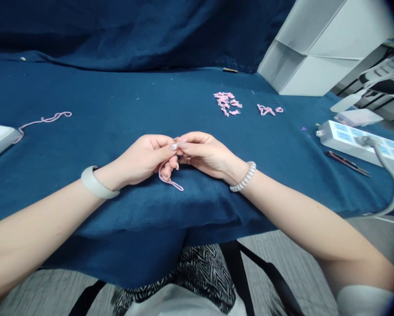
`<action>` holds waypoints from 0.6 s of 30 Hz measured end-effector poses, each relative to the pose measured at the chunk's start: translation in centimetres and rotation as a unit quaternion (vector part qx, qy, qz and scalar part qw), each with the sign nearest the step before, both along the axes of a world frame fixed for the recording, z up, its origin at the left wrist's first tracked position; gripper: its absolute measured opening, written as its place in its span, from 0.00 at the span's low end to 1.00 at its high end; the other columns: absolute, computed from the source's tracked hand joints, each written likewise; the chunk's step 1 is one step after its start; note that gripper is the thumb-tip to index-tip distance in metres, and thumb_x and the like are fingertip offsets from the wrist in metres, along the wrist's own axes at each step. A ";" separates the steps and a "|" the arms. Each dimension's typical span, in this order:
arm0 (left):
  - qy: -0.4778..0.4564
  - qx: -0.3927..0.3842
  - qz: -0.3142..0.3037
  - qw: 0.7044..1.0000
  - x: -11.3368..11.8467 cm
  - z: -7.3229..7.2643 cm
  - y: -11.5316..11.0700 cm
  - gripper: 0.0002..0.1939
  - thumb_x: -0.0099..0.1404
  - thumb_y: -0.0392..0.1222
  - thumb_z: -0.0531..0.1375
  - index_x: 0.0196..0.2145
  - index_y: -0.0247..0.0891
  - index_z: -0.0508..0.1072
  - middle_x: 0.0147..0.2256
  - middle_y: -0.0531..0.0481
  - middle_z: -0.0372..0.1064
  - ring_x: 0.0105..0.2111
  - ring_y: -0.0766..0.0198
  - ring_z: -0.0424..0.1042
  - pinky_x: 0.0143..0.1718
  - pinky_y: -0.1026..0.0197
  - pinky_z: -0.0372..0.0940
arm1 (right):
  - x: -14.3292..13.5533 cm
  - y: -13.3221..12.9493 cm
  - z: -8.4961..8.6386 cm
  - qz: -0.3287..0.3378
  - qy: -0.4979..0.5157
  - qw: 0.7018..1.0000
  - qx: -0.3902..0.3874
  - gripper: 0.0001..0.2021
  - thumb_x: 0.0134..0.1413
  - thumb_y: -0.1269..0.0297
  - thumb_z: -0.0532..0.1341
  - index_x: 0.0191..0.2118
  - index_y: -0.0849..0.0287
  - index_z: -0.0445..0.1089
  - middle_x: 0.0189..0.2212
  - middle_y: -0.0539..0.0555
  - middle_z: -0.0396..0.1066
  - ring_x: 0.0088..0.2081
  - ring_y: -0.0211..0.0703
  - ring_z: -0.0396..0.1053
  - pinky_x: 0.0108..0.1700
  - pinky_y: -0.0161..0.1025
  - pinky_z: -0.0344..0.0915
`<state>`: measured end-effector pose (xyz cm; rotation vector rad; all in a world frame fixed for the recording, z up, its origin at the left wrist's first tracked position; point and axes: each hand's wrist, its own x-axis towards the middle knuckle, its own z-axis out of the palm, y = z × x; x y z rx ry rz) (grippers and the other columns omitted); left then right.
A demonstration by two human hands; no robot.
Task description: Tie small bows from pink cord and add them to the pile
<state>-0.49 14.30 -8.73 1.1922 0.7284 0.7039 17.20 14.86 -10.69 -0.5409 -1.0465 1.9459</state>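
Hanging from the left hand above the blue cloth: one pink cord — by its look light, limp and soft, best pinched close to its end — that hand and the right hand meeting, fingertips drawn together, apparently gripping a part they hide.

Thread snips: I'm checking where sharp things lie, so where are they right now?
In the head view, the thread snips lie on the blue cloth at the right, on the near side of the white power strip.
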 end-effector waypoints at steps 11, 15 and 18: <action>0.004 -0.015 0.019 1.000 0.2 0.3 -0.2 0.16 0.53 0.49 0.72 0.32 0.33 0.78 0.19 0.54 0.70 0.14 0.70 0.67 0.17 0.67 0.70 | 0.8 0.6 0.8 -0.109 -0.009 0.994 -0.012 0.09 0.39 0.66 0.75 0.28 0.60 0.76 0.20 0.45 0.69 0.24 0.28 0.66 0.29 0.27 0.66; 0.023 -0.018 0.037 0.999 0.4 0.5 -0.3 0.13 0.56 0.45 0.70 0.32 0.32 0.78 0.18 0.53 0.70 0.14 0.70 0.68 0.15 0.70 0.67 | 1.4 1.2 1.6 -0.201 -0.017 0.979 -0.036 0.06 0.47 0.71 0.71 0.27 0.60 0.73 0.21 0.44 0.67 0.23 0.28 0.63 0.28 0.28 0.64; 0.027 -0.022 0.045 0.998 0.5 0.6 -0.2 0.09 0.60 0.41 0.68 0.31 0.31 0.78 0.18 0.52 0.70 0.14 0.71 0.68 0.16 0.71 0.67 | 1.9 1.5 2.2 -0.259 -0.026 0.964 -0.055 0.06 0.54 0.73 0.66 0.28 0.60 0.71 0.21 0.43 0.65 0.23 0.27 0.63 0.28 0.29 0.63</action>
